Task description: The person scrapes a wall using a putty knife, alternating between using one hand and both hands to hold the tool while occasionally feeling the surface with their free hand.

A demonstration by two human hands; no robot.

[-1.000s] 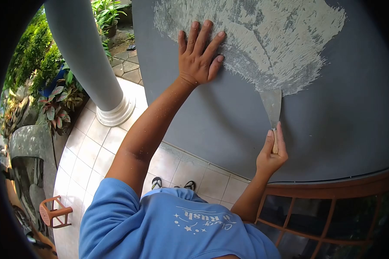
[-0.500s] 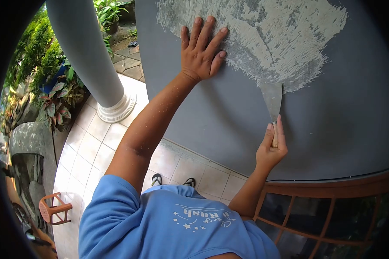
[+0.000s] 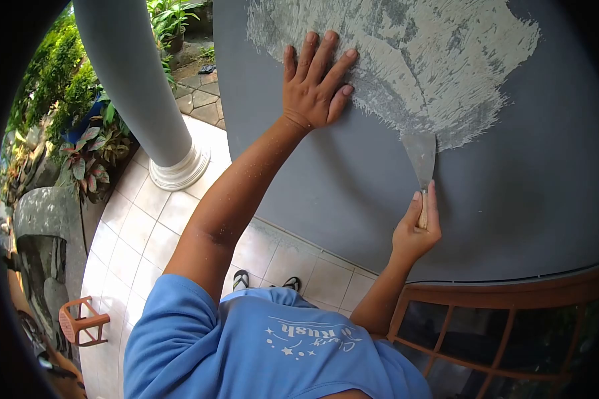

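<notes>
Grey wall (image 3: pixel 512 193): filling most of the upper right of the view and carrying a pale, rough patch (image 3: pixel 446 60) that is showing streaks and ragged edges.
Scraper (image 3: pixel 420 163): lying between the right hand and the rough patch, its blade widening away from the grip and its far edge meeting the patch's lower border.
Long axis: running almost straight up the view from the handle (image 3: pixel 422 214), in line with the right forearm only roughly, as the forearm is slanting in from below.
Right hand (image 3: pixel 414 238): clamping the handle, with the thumb and a finger stretching along it toward the blade; this hand is sitting directly below the blade and is the nearer of the two.
Left hand (image 3: pixel 313 96): pressing flat with fingers spreading and nothing in its grasp, up and to the left of the scraper, well apart from it; its fingertips are reaching beside the patch's left border.
Surroundings: a pale column (image 3: pixel 130 73) is rising beyond the left arm, an orange-brown stool (image 3: pixel 80 324) is standing on the tiled floor (image 3: pixel 160 246), and brown-framed panes (image 3: pixel 472 332) are running below the wall.
</notes>
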